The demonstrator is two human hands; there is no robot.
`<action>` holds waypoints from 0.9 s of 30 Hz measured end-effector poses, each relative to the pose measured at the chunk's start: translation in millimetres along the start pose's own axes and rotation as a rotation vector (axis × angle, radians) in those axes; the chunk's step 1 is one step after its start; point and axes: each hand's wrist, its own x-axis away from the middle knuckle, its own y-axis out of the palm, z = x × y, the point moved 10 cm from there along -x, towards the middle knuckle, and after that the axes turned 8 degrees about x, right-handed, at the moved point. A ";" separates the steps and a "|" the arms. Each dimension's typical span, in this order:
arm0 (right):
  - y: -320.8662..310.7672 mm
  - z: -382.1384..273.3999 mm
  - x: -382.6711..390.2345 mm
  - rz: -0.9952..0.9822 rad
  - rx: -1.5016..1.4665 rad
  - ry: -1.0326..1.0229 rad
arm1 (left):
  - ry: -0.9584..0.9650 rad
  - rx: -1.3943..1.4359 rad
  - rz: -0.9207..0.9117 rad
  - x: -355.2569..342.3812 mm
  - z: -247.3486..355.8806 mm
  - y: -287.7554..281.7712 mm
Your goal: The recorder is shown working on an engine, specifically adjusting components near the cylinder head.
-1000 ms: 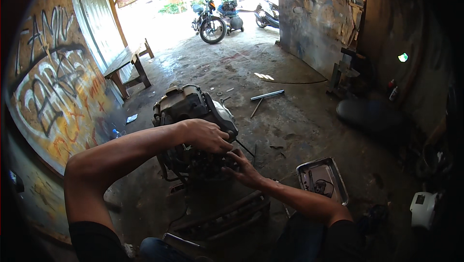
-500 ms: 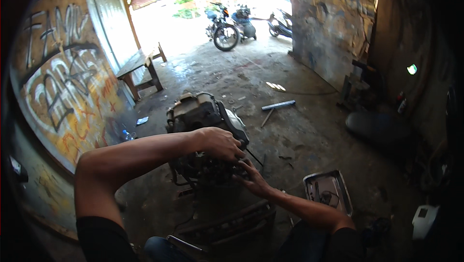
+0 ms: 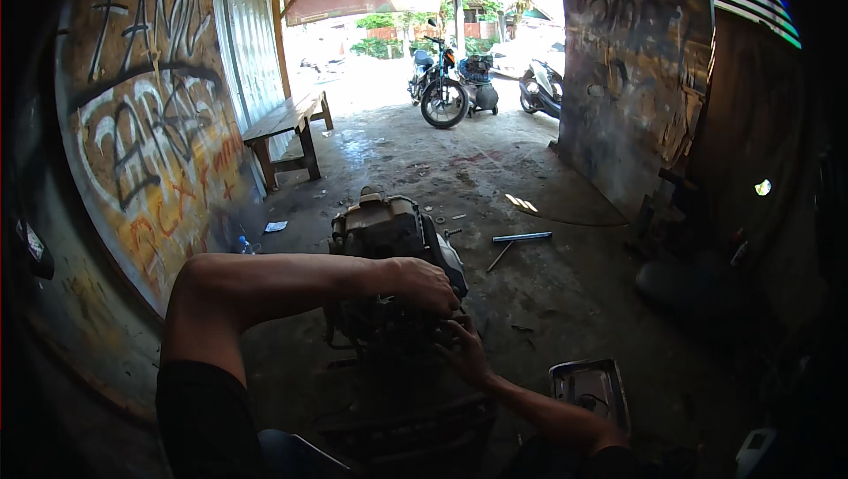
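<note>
A dark scooter engine [image 3: 389, 224] stands in front of me, with a pale metal part on its right side. My left hand [image 3: 422, 285] reaches across its near right corner, fingers curled down and closed at the engine's edge. Just below and to the right, my right hand [image 3: 465, 351] touches the same corner from the side, its fingers bent in around a spot on the engine. The two hands nearly meet there. What lies between the fingers is too dark and small to make out. My left forearm hides the engine's near upper part.
Right of my right forearm lies a metal tray [image 3: 587, 382] with small items. A silvery bar [image 3: 522, 237] and a thin rod [image 3: 499, 256] lie on the floor beyond. A wooden bench [image 3: 283, 125] stands at left, a motorcycle [image 3: 439, 90] in the bright opening, a dark seat [image 3: 685, 289] at right.
The view has tilted up, so everything sits lower and more of the opening shows. Both hands stay at the same corner of the engine; my right fingers look more bent than before.
</note>
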 end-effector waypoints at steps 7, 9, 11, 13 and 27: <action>-9.4 3.6 -2.4 0.024 0.207 -0.120 | 0.029 -0.050 -0.029 -4.6 6.1 -3.9; -9.8 -5.3 -6.4 0.022 0.306 -0.221 | 0.012 -0.037 -0.055 -6.5 0.3 4.2; -7.0 -10.4 -10.8 0.009 0.336 -0.216 | -0.004 -0.020 -0.086 -2.5 -0.5 5.9; -6.6 -12.4 -11.3 -0.002 0.372 -0.220 | 0.032 -0.020 -0.032 -2.8 -0.2 3.0; -19.1 -41.1 -1.0 0.013 0.241 -0.089 | -0.385 0.182 0.221 36.2 3.8 -8.5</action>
